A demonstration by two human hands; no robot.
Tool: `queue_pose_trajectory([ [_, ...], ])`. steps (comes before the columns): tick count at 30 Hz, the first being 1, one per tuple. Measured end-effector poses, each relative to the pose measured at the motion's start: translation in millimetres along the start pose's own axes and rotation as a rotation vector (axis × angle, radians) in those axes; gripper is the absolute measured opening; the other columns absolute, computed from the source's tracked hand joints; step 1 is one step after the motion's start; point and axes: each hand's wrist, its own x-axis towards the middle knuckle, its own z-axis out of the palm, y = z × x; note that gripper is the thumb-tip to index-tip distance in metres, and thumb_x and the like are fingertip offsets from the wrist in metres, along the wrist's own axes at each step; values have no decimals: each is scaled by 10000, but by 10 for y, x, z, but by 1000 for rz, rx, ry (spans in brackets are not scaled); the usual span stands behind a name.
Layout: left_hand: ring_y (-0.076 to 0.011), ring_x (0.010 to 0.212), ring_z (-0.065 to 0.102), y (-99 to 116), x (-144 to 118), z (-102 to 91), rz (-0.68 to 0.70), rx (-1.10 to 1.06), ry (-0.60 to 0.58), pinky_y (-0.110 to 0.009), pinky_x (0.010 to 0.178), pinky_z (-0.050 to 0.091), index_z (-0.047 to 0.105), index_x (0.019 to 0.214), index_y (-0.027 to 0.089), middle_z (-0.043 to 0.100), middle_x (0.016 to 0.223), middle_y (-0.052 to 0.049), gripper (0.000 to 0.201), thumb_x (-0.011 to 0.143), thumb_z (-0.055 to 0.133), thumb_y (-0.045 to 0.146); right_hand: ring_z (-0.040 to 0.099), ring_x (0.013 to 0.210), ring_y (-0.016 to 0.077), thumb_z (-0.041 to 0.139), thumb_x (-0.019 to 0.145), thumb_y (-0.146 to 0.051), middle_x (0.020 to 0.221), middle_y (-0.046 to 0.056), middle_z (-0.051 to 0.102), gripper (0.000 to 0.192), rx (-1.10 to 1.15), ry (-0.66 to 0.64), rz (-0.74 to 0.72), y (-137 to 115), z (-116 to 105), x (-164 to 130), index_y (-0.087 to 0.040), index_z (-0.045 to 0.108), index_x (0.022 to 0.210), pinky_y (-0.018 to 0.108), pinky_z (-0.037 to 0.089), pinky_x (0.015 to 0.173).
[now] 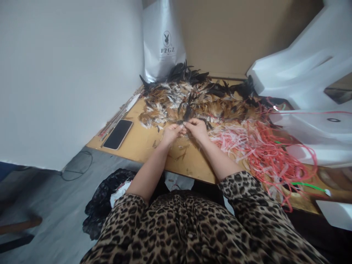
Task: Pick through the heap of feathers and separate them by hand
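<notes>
A wide heap of brown, black and white feathers (192,97) covers the far part of a wooden table (143,143). My left hand (172,132) and my right hand (196,128) meet at the near edge of the heap. Their fingertips pinch a small dark bunch of feathers (187,114) between them. Loose feather bits lie on the wood under my wrists. Leopard-print sleeves cover my upper arms.
A tangle of red, pink and white plastic strips (261,150) lies right of my hands. A black phone (118,134) rests at the table's left edge. A silver bag (163,40) stands at the back. White foam pieces (310,69) sit on the right, a black bag (107,198) on the floor.
</notes>
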Motion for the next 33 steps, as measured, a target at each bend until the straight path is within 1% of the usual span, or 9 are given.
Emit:
queue_pose_trajectory([
  [4, -75, 546, 593, 21, -20, 5, -36, -34, -1, -168, 507, 414, 611, 704, 96, 658, 634, -50, 203, 695, 682, 286, 432, 472, 70, 746, 505, -441, 511, -43, 537, 333, 117, 14, 73, -8, 24, -21, -162, 574, 563, 211, 340, 481],
  [9, -68, 559, 594, 16, -23, -10, -80, -68, -71, -171, 525, 411, 625, 725, 93, 681, 697, -71, 206, 696, 682, 289, 446, 463, 72, 753, 488, -448, 510, -48, 542, 350, 232, -5, 162, 30, 51, -34, -169, 565, 582, 214, 353, 473],
  [14, -60, 525, 573, -12, -4, -48, -49, -24, -86, -172, 516, 405, 620, 699, 98, 666, 650, -52, 223, 688, 685, 311, 462, 466, 73, 771, 481, -417, 517, -48, 548, 340, 257, -61, 166, 4, 22, -29, -169, 560, 581, 218, 372, 482],
  [18, -79, 554, 594, -18, -1, -56, -26, 33, -118, -177, 516, 413, 637, 725, 93, 672, 665, -67, 262, 678, 687, 347, 472, 475, 67, 774, 500, -384, 528, -38, 567, 303, 233, -116, 148, -16, -30, -6, -159, 587, 578, 209, 373, 489],
  [22, -87, 589, 609, -5, -15, -23, -21, 41, -96, -183, 552, 435, 645, 750, 95, 682, 695, -78, 269, 672, 691, 348, 472, 461, 68, 786, 477, -368, 506, -43, 552, 312, 270, -60, 161, -2, -11, -14, -161, 568, 558, 210, 377, 475],
  [25, -89, 585, 610, -3, -24, -2, -7, 27, -65, -192, 563, 443, 639, 719, 90, 681, 690, -80, 244, 666, 701, 320, 466, 438, 73, 783, 480, -372, 482, -51, 532, 329, 353, -41, 182, 23, 48, -41, -166, 537, 554, 213, 373, 449],
  [28, -100, 589, 617, -17, -15, -12, -15, 9, -59, -200, 565, 446, 628, 686, 88, 679, 680, -84, 230, 666, 703, 304, 446, 416, 64, 774, 492, -385, 468, -59, 513, 336, 349, -21, 174, 39, 88, -55, -167, 526, 551, 203, 355, 424],
  [30, -115, 634, 636, -29, 2, -37, -36, -25, -56, -202, 584, 450, 630, 707, 91, 685, 701, -88, 233, 668, 703, 309, 479, 445, 69, 769, 499, -393, 506, -49, 547, 324, 325, -29, 175, 34, 84, -51, -164, 558, 587, 204, 382, 451],
  [33, -134, 764, 656, -40, 38, -85, -30, -133, -28, -218, 682, 466, 639, 775, 106, 698, 799, -89, 231, 674, 701, 304, 561, 564, 96, 752, 527, -416, 632, -9, 634, 339, 278, -64, 164, -2, 35, -37, -161, 627, 712, 221, 436, 546],
])
